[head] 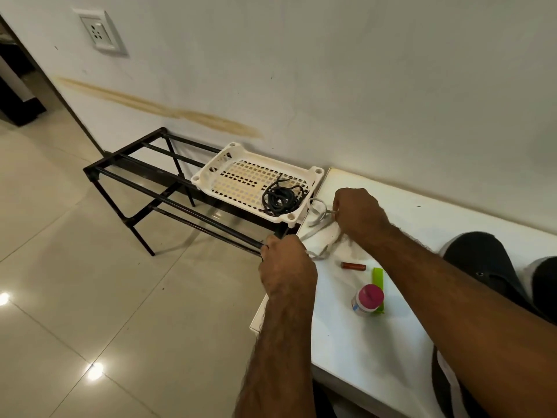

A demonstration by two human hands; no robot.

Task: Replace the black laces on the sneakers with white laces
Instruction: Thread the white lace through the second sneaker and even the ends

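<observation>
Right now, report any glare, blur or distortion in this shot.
Head view: ceiling lights glare off the floor tiles; wide-angle bending tilts the wall socket and the table edge; the white lace between both hands is motion-blurred; the black laces stay sharp.

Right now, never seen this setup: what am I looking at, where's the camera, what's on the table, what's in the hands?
No machine here: a person works with two bare hands, filmed by one wide-angle camera worn on the head, looking forward and down.

The left hand and the right hand both hold a white lace at the end of a white table. On the table lie a small brown cylinder, a green strip and a pink-capped bottle. A black sneaker shows behind the right forearm.

Beside the table a black rack carries a white perforated tray holding coiled black laces.
</observation>
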